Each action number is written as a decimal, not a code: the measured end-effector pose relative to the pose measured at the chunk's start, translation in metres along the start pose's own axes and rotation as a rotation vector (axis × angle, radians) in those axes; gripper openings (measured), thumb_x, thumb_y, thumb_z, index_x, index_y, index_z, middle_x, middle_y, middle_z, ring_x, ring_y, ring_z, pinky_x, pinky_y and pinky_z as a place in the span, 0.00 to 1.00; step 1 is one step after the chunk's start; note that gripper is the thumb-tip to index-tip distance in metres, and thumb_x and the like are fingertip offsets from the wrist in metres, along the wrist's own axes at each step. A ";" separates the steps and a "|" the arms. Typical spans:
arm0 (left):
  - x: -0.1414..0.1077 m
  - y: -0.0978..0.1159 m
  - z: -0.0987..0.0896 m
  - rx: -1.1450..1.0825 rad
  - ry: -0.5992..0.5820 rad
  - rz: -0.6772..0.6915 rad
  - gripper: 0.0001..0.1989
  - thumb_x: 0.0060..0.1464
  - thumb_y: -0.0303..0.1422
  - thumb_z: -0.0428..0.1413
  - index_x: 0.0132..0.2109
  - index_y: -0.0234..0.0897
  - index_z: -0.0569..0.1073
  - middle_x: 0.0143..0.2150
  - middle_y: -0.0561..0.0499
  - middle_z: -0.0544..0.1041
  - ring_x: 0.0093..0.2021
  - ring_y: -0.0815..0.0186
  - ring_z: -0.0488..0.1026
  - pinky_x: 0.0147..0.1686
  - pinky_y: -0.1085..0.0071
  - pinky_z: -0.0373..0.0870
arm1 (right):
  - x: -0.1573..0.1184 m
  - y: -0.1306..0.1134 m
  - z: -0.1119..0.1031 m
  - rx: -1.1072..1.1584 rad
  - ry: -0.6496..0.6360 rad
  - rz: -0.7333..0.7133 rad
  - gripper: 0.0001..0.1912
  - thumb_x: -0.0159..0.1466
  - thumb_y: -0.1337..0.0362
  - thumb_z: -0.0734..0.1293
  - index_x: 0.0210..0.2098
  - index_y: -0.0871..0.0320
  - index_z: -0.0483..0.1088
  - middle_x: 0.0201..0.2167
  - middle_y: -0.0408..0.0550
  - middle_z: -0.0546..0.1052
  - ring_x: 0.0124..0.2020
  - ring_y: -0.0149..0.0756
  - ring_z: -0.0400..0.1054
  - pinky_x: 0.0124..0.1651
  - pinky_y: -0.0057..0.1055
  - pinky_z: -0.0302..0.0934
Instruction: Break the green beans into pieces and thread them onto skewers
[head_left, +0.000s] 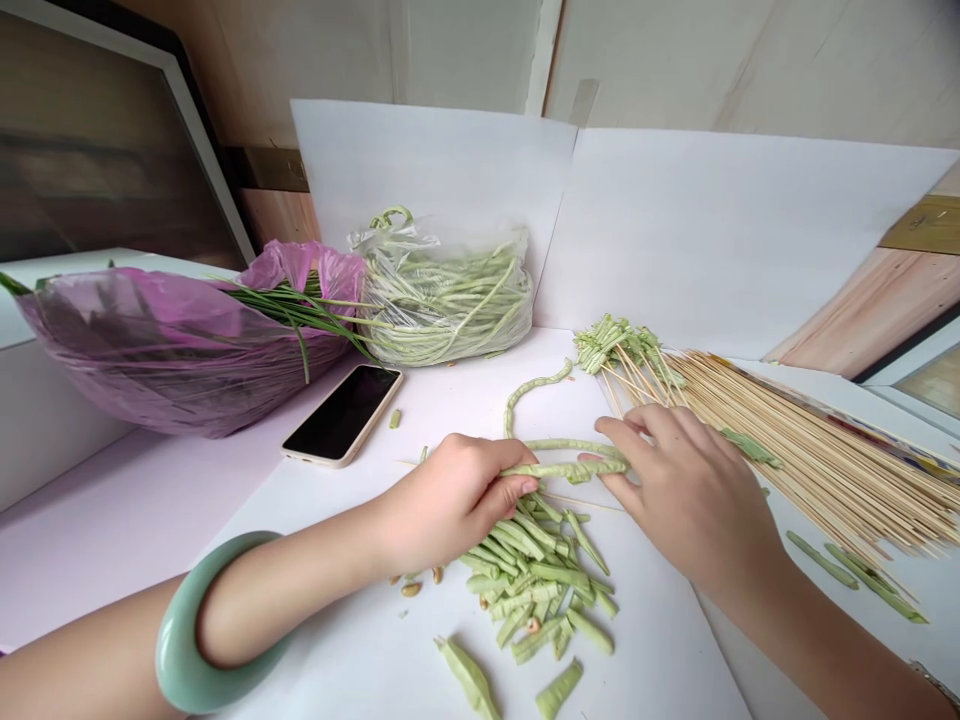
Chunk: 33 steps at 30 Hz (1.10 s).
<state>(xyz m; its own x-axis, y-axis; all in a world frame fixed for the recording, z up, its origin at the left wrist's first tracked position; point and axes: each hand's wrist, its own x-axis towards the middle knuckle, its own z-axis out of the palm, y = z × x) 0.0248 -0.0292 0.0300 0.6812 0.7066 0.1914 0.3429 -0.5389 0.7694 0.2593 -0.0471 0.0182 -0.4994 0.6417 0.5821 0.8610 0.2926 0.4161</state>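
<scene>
The left hand (448, 500) has its grip closed around a pale green twisted long bean (562, 470), which lies along a thin bamboo skewer (581, 501) near the middle of the white worktop (330, 600). The right hand (694, 490) stands half open, its fingertips (611, 432) at the bean's right end; whether it pinches cannot be told. Pulled hard, the bean could split or slip free, and the skewer could prick a finger. Just right, a careless sweep could scatter the loose pale bamboo skewers (817, 450). Chopped green bean pieces (536, 590) crowd the near side; open room lies left, before a black smartphone (341, 415).
</scene>
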 end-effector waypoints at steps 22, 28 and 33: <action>-0.007 0.009 0.005 0.123 -0.095 0.173 0.15 0.65 0.37 0.49 0.30 0.35 0.65 0.25 0.55 0.66 0.24 0.71 0.61 0.26 0.75 0.58 | -0.002 -0.036 -0.020 0.612 0.091 -0.256 0.12 0.69 0.74 0.57 0.32 0.61 0.67 0.20 0.42 0.62 0.22 0.34 0.53 0.24 0.32 0.44; -0.004 0.015 -0.003 -0.037 -0.433 0.262 0.15 0.63 0.31 0.49 0.26 0.38 0.62 0.21 0.53 0.67 0.23 0.70 0.62 0.24 0.75 0.60 | -0.006 -0.042 -0.038 0.493 0.048 -0.401 0.17 0.64 0.75 0.58 0.21 0.55 0.57 0.17 0.39 0.59 0.19 0.32 0.53 0.24 0.34 0.40; -0.007 0.017 -0.001 -0.167 -0.608 0.262 0.15 0.59 0.29 0.51 0.24 0.41 0.58 0.20 0.51 0.71 0.22 0.66 0.65 0.24 0.71 0.62 | -0.017 -0.053 -0.052 0.519 -0.043 -0.455 0.15 0.58 0.78 0.59 0.20 0.55 0.56 0.15 0.39 0.61 0.17 0.32 0.55 0.21 0.35 0.39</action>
<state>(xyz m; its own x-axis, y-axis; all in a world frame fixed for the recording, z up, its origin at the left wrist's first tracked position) 0.0257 -0.0429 0.0425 0.9872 0.1530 0.0459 0.0456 -0.5451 0.8371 0.2175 -0.1099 0.0226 -0.8270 0.3989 0.3962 0.5067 0.8342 0.2178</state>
